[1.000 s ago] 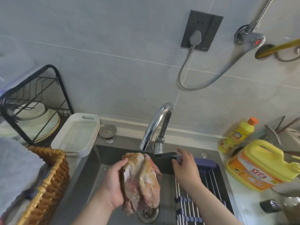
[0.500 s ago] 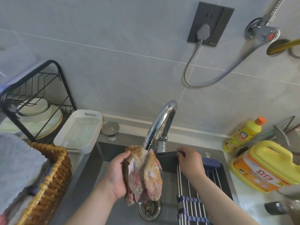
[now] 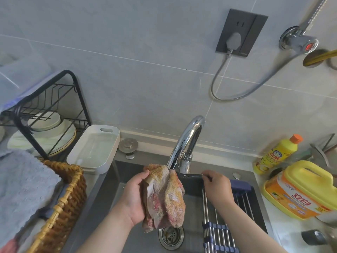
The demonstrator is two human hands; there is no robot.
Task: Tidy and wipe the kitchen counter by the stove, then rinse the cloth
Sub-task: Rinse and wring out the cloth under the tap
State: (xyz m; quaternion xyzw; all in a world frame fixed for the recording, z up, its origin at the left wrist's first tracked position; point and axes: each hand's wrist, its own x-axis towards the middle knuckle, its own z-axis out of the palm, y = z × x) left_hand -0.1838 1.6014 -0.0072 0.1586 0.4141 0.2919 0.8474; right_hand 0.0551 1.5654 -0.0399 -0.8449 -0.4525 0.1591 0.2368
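Observation:
A worn orange-and-pink cloth (image 3: 164, 196) hangs bunched over the steel sink (image 3: 109, 194), its top edge right under the spout of the chrome faucet (image 3: 189, 139). My left hand (image 3: 135, 199) grips the cloth from the left side. My right hand (image 3: 217, 187) has its fingers curled over the end of the black faucet lever (image 3: 189, 178). I see no water running. The drain strainer (image 3: 170, 235) lies just below the cloth.
A roll-up drying rack (image 3: 218, 230) covers the sink's right part. On the left are a white tray (image 3: 94, 148), a black dish rack (image 3: 45, 110) and a wicker basket (image 3: 67, 198) with a grey towel (image 3: 23, 189). A yellow detergent jug (image 3: 306, 190) and bottle (image 3: 277, 154) stand at right.
My right hand has come down from above the lever and closed its fingers on it. The cloth has risen a little toward the spout.

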